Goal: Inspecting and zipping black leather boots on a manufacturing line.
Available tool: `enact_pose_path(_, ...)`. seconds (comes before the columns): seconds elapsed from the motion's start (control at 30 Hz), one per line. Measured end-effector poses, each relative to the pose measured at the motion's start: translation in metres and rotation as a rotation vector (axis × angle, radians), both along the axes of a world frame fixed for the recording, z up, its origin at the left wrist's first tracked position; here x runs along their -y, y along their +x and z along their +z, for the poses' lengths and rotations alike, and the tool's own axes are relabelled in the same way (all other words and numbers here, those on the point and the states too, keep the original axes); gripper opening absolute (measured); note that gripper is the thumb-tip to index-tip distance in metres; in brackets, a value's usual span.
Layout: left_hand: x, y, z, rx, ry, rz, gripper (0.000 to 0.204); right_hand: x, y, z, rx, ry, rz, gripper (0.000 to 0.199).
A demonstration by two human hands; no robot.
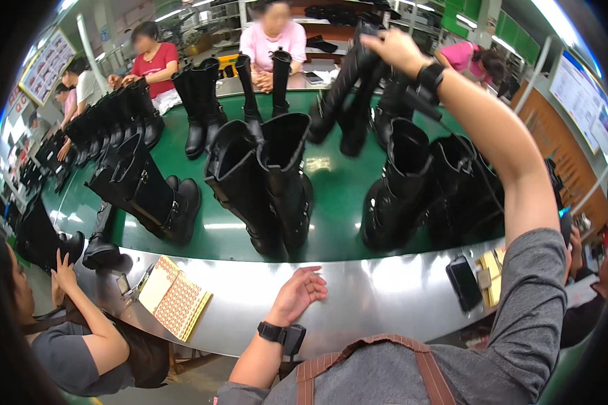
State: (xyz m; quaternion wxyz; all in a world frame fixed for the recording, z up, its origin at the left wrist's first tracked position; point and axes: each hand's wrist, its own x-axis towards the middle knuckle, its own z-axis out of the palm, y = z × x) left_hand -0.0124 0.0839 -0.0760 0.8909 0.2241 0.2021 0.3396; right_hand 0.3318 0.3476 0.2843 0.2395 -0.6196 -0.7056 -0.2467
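Observation:
At the far side, right of centre, my right hand is raised and closed around the top of a tall black boot. A second boot hangs close beside it; whether my fingers hold that one too is hidden. Both look slightly blurred. My left hand hovers at or just over the metal table edge, fingers loosely bent and holding nothing. In front of it a pair of buckled black boots stands upright on the green surface. More boots stand at the right.
A leaning pair of boots stands at the left, with a long boot row behind. A sticker sheet pad and a black phone lie on the metal edge. Co-workers sit across the table; another person is close on the left.

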Motion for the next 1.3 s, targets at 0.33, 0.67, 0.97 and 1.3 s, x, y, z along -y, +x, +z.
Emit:
enact_pose_path(0.33,-0.019,-0.003,-0.032,-0.045,-0.018,0.017,0.038,0.209,-0.006,0.193,-0.530,0.437,0.585,0.041)
enact_pose_path(0.67,-0.014,-0.035,0.004,-0.225,0.256,0.183,0.042,0.354,-0.049,0.143,-0.329,0.183,0.118,0.045)
enact_pose_path(0.97,0.058,-0.085,0.074,-0.144,0.670,0.480,0.029,0.401,-0.079,0.062,-0.350,-0.005,0.450,0.037)
enact_pose_path(1.3,0.104,-0.073,0.107,-0.106,0.600,0.621,0.035,0.447,-0.102,0.033,-0.395,0.043,0.587,0.028)
